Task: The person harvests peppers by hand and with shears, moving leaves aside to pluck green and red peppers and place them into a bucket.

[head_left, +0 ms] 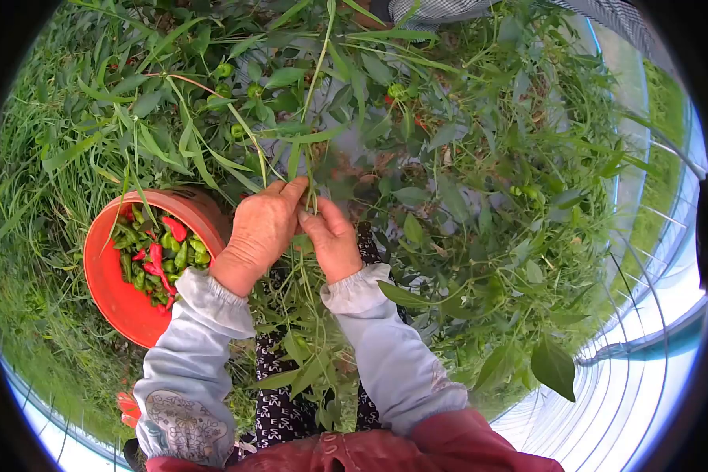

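Observation:
My left hand [263, 228] is closed around thin green stems [257, 149] of a long-leaved grassy plant, which spread up and away from the fingers. Right beside it, my right hand [330, 236] pinches a thin plant stem [311, 169] between thumb and fingers. The two hands touch or nearly touch, and the fingertips are partly hidden. Left of my left wrist stands a tilted red-orange bucket [106, 271] holding green peppers [182, 256] and several red peppers [156, 258].
Leafy pepper plants with green peppers [397, 92] grow ahead and to the right. Dense grass [39, 173] lines the left side. Checked fabric [456, 9] shows at the top edge. A curved white-blue structure with thin ribs [637, 370] borders the right.

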The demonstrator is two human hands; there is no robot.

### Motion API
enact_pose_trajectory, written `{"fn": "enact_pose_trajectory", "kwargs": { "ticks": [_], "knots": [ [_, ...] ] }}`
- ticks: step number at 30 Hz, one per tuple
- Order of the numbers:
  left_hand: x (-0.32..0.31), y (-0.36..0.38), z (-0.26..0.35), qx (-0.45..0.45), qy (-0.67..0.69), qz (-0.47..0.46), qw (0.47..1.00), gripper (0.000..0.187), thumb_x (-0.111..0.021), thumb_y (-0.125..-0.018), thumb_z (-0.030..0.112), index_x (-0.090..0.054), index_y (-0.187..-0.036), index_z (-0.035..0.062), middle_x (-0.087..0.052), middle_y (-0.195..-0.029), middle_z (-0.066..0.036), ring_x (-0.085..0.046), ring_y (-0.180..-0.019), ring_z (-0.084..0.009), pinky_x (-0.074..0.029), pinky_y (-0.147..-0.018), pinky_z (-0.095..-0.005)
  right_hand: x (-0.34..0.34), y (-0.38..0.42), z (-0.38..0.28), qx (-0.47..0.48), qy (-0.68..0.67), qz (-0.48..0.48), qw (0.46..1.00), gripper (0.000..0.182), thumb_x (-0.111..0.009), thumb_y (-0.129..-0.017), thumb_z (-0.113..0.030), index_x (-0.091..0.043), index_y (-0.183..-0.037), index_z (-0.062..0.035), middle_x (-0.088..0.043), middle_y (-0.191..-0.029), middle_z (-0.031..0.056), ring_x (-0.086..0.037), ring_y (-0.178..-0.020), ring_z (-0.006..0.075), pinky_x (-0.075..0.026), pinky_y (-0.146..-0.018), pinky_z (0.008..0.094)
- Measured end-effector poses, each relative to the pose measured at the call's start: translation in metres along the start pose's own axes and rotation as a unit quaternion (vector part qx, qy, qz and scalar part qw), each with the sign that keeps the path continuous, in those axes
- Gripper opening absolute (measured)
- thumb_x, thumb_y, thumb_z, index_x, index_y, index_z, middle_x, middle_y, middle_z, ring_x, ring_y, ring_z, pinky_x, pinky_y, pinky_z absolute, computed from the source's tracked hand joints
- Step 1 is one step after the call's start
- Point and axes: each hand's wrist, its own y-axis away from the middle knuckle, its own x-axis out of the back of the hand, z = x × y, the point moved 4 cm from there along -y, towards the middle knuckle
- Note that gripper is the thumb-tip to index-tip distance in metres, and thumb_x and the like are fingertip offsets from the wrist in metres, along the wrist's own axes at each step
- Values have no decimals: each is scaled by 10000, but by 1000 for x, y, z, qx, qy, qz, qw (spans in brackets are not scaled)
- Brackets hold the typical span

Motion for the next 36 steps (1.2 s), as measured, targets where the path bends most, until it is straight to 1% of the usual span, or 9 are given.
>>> {"fn": "enact_pose_trajectory", "kwargs": {
  "ticks": [15,18,22,23,26,30,33,34,36],
  "knots": [
    [0,-6,-23,-4,130,-33,991,363,-654,-706,150,-549,-1035,39,-596,-969,-142,-599,-872,-319,-486,-761,-370,-5,-4,-13,137,196,54,969,270,-640,-817,-221,-516,-960,-28,-558,-669,64,-519,-593,118,-422,-541,274],
    [-12,-7,-34,49,351,-83,931,357,-652,-721,145,-523,-1026,12,-598,-948,-119,-586,-890,-181,-444,-837,-306,-7,-7,-23,98,150,13,984,242,-619,-832,-180,-496,-956,-12,-567,-701,42,-508,-620,83,-420,-555,249],
    [-7,-4,-28,110,502,-90,853,306,-605,-762,72,-518,-1044,-10,-583,-938,-70,-542,-920,-129,-440,-811,-286,-14,-7,-37,2,54,-25,998,161,-585,-851,-125,-502,-932,-14,-568,-716,-1,-482,-650,33,-398,-566,200],
    [-3,0,-30,111,497,-88,856,306,-605,-762,72,-518,-1044,-10,-583,-938,-70,-542,-920,-129,-440,-811,-286,-16,-7,-39,-26,83,-24,996,149,-582,-853,-120,-505,-927,-17,-568,-713,-3,-480,-649,30,-394,-569,194],
    [17,13,-27,90,238,-50,966,287,-627,-753,160,-591,-989,1,-621,-925,-201,-608,-882,-336,-486,-769,-352,-25,-5,-38,-52,48,-31,997,146,-585,-850,-127,-512,-915,-18,-570,-705,2,-482,-615,34,-388,-535,196],
    [37,31,-9,81,113,-1,990,232,-637,-736,154,-572,-915,22,-609,-840,-172,-594,-771,-367,-489,-662,-413,-29,-3,-22,-68,9,-42,997,139,-572,-854,-161,-520,-879,-34,-554,-668,1,-470,-528,51,-352,-430,206],
    [59,50,18,51,110,12,993,190,-627,-742,94,-555,-908,35,-609,-800,-130,-613,-691,-291,-488,-602,-359,-26,-6,-21,-94,-27,-34,995,148,-571,-842,-172,-514,-869,-38,-527,-610,8,-469,-497,88,-362,-427,242],
    [67,58,17,51,107,12,993,190,-627,-742,94,-555,-908,35,-609,-800,-130,-613,-691,-291,-488,-602,-359,-22,-10,-13,-24,71,-32,997,166,-582,-830,-175,-506,-868,-32,-522,-597,24,-479,-498,117,-378,-444,263],
    [88,77,-1,131,379,43,915,184,-601,-763,44,-555,-941,39,-601,-776,-78,-606,-648,-175,-469,-571,-290,-24,-9,-14,78,259,-28,962,238,-592,-806,-169,-502,-970,-22,-559,-616,68,-542,-531,239,-448,-529,360]
  ]
}}
